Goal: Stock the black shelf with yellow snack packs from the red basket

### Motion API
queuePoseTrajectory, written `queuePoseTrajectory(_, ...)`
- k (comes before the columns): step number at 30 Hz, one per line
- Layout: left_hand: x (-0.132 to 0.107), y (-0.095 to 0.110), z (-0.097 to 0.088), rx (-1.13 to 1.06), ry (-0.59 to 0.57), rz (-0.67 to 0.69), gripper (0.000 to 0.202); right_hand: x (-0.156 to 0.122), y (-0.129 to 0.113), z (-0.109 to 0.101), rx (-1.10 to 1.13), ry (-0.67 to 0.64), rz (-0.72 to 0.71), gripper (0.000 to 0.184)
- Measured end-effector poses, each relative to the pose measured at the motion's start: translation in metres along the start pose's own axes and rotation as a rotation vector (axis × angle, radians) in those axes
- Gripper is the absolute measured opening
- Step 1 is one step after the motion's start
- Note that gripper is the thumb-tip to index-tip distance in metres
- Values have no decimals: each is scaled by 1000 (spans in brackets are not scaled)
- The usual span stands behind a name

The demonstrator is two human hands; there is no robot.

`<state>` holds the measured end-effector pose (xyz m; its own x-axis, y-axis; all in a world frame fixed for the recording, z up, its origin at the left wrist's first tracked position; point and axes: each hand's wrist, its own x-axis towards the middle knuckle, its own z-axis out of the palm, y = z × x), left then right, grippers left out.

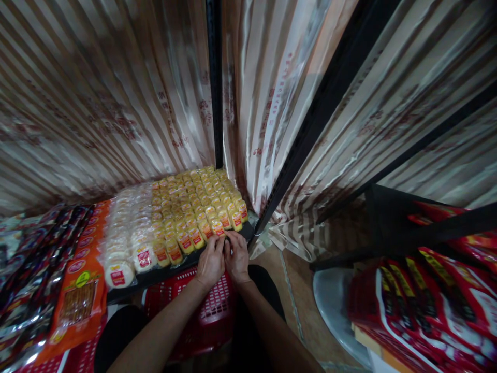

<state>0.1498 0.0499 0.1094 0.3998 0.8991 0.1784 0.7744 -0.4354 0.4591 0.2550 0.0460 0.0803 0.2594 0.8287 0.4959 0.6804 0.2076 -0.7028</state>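
Observation:
Rows of small yellow wrapped snack packs (pixel 194 194) with red and white labels stand closely packed on a low black shelf (pixel 149 280). Both my hands are at the shelf's front edge, side by side and close together. My left hand (pixel 212 262) is closed, its fingertips against the front snack pack (pixel 218 228) of one row. Beside it, my right hand (pixel 237 257) is also closed, with bent fingers at the same edge; whatever is between them is hidden. Left of the yellow rows are rows of round white wrapped packs (pixel 144 258).
Orange bags (pixel 79 300) and dark shiny packets (pixel 42 259) fill the shelf's left part. Below is a red plastic basket (pixel 213 311). Black metal posts (pixel 306 127) stand before a striped curtain (pixel 155 88). Red packages (pixel 435 300) and a grey stool (pixel 336 311) are at right.

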Motion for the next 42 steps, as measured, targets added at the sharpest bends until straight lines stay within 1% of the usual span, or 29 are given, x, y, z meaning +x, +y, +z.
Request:
queuePoseTrajectory(6, 2, 1, 4, -2, 19, 23, 47, -1, 1, -1, 28, -6, 7, 34)
queuePoseTrajectory(10, -1, 1, 0, -2, 14, 10, 47, -1, 1, -3, 45, -8, -7, 37)
queuePoseTrajectory(15, -7, -1, -3, 8, 60, 55, 53, -2, 0, -5, 12, -69, -20, 40)
queuePoseTrajectory(18, -6, -3, -3, 7, 87, 61, 54, -1, 1, -4, -21, -90, -29, 43)
queuePoseTrajectory(23, -5, -1, -3, 34, 46, 96, 55, -2, 3, -6, -18, -105, -60, 46)
queuePoseTrajectory(25, -8, 0, -3, 53, 43, 98, 54, -4, 3, -9, -13, -79, -62, 45)
queuePoseTrajectory(28, -14, 0, -4, 76, 33, 107, 49, -4, 2, -15, -39, 2, -44, 42)
queuePoseTrajectory(31, -18, -1, -5, 94, 13, 107, 49, 0, 2, -18, -64, 45, -15, 43)
queuePoseTrajectory(34, -18, -2, -5, 104, 8, 89, 52, 6, 3, -19, -61, 40, 0, 45)
queuePoseTrajectory(37, -17, -1, -4, 108, 22, 79, 51, 10, 3, -19, -67, 23, -14, 47)
queuePoseTrajectory(42, -17, 0, -2, 118, 23, 89, 47, 8, 3, -19, -79, -2, -42, 47)
